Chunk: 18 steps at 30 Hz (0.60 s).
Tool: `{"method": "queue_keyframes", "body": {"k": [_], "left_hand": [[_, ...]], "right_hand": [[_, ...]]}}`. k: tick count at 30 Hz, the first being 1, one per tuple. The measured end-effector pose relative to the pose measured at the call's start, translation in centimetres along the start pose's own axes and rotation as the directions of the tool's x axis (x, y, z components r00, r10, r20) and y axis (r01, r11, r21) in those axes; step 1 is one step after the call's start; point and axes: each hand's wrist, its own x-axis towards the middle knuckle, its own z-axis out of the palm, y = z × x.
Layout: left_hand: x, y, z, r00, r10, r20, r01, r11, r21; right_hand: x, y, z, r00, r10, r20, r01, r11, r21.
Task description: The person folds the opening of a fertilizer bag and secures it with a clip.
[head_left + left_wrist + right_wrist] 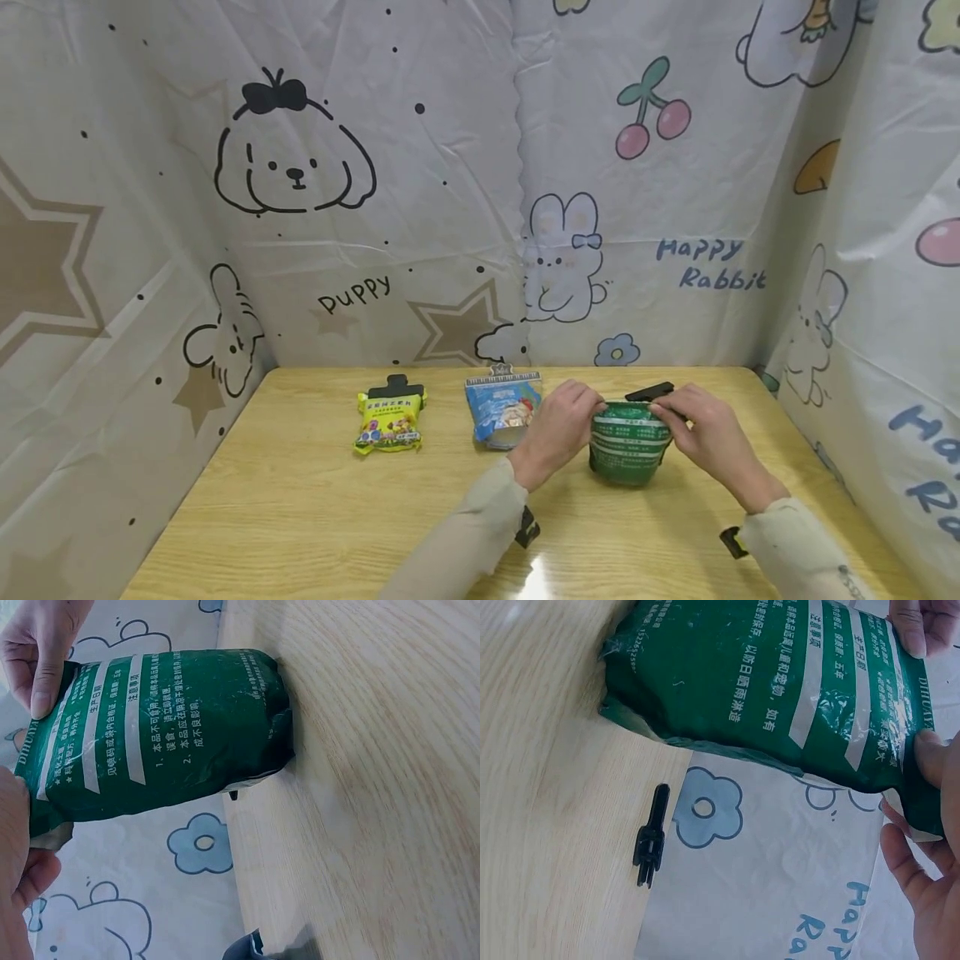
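Observation:
A green printed bag stands upright on the wooden table, its top edge between both hands. My left hand pinches the top left corner of the bag, thumb on the near side. At the opposite corner my right hand pinches the edge the same way, as the right wrist view shows with its thumb on the printed face. Behind the bag lies a black clip, apart from both hands. White lettering and pale bands cover the bag's side facing me.
To the left, a blue bag carries a metal clip along its top. Farther left lies a yellow-green bag with a black clip. A printed cloth hangs behind the table and at its sides.

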Motion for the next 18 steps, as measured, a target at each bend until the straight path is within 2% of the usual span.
{"method": "queue_keyframes", "body": {"k": [18], "left_hand": [[-0.55,-0.22,0.25,0.994,0.025,-0.104,-0.021,0.999,0.036]], "right_hand": [[-0.32,0.65,0.01,0.996,-0.044,-0.084,0.041,0.999,-0.032]]}}
